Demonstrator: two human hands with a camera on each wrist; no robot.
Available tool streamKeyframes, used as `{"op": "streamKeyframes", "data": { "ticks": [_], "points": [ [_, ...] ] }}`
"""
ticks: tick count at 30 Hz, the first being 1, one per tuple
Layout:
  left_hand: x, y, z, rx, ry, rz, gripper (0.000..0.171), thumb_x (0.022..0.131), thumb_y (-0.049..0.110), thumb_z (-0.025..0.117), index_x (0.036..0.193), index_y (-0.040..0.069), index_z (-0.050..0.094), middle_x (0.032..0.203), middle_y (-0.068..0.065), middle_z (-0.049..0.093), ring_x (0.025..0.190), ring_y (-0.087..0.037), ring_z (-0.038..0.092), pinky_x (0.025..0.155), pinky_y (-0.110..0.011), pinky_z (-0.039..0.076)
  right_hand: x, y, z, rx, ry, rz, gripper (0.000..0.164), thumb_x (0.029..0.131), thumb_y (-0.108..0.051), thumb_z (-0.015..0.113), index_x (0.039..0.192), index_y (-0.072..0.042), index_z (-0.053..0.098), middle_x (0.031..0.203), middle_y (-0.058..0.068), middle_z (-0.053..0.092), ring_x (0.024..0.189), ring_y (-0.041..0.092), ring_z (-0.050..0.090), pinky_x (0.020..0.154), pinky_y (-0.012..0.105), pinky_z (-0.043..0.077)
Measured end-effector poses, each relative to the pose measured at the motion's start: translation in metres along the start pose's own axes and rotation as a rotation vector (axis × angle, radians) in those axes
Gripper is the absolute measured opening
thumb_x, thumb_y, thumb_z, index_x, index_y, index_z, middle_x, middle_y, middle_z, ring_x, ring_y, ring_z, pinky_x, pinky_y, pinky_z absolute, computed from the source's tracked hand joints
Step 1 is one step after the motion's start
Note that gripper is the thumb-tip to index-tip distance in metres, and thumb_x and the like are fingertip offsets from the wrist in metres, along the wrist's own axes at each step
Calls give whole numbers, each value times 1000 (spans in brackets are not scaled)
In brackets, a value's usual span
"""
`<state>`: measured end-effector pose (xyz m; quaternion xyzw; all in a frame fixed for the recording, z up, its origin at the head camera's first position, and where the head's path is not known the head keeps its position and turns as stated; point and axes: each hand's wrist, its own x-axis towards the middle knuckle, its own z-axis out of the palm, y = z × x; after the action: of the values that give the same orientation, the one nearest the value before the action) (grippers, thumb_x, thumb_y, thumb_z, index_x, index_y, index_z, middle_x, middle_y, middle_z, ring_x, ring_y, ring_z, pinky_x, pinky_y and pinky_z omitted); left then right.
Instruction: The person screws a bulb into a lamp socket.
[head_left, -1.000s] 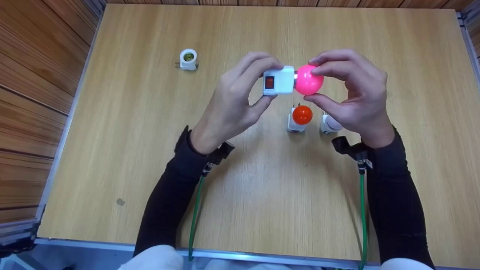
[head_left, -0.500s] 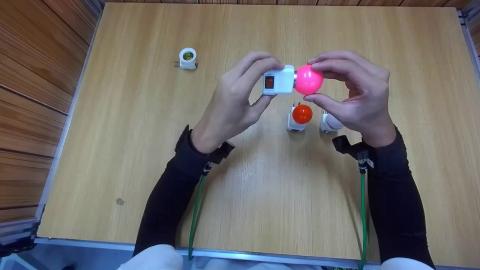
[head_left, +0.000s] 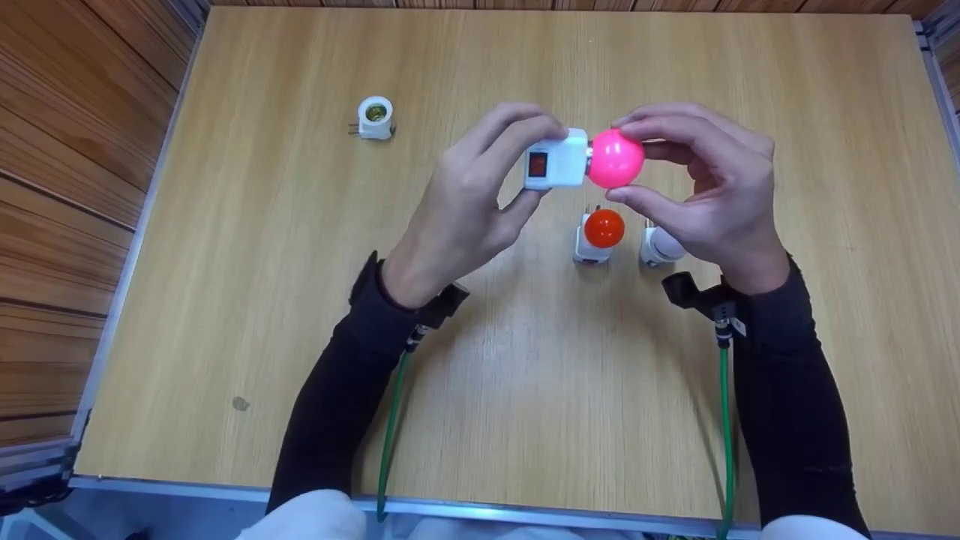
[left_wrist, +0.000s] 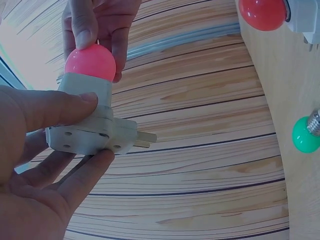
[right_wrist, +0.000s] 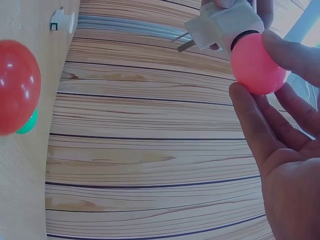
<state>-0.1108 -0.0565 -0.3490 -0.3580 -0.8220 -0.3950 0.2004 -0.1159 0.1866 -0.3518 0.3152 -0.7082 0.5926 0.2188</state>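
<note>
The left hand (head_left: 465, 187) is holding a white plastic box-shaped lamp socket (head_left: 562, 159) with a red rocker switch (head_left: 538, 164) between thumb and fingers; the right hand (head_left: 720, 176) is pinching a glossy pink round bulb (head_left: 616, 158), thumb on the near side, fingers on the far side; the bulb is sitting at the socket's right end, above the pale wooden table (head_left: 225, 300), a sliver of metal base (head_left: 590, 159) showing; a glossy orange-red round bulb (head_left: 604, 228) is resting to the near side. The pink bulb is probably weighing little and feeling stiff, slippery, perhaps fragile; its widest part is likely offering the surest light hold; the socket is looking tougher, its flat sides suiting a firmer grip, away from the metal prongs (left_wrist: 147, 136).
</note>
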Motion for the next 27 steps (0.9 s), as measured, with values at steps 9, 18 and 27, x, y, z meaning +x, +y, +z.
{"op": "streamKeyframes", "data": {
  "ticks": [9, 18, 27],
  "points": [
    [0, 0, -2, -47, 26, -6, 35, 104, 14, 66, 133, -4, 64, 131, -19, 66, 121, -23, 68, 117, -18, 50, 0, 0, 4, 27, 7, -1, 57, 77, -6, 94, 110, 26, 59, 119, 8, 72, 111, 15, 73, 100, 20, 62],
    [0, 0, 0, -63, 38, 12, 34, 104, 17, 66, 134, -1, 67, 130, -18, 68, 118, -23, 69, 117, -18, 51, 1, 0, 6, -19, 46, -39, 59, 77, -20, 96, 102, 24, 66, 109, 20, 74, 105, 12, 75, 100, 21, 63],
    [-2, 0, 1, -48, 18, 13, 36, 106, 21, 65, 135, 0, 67, 131, -18, 68, 119, -24, 69, 118, -19, 50, -1, 6, 2, -77, 44, -88, 57, 77, -28, 96, 103, 17, 72, 100, 35, 71, 103, 11, 77, 99, 22, 63]
  ]
}}
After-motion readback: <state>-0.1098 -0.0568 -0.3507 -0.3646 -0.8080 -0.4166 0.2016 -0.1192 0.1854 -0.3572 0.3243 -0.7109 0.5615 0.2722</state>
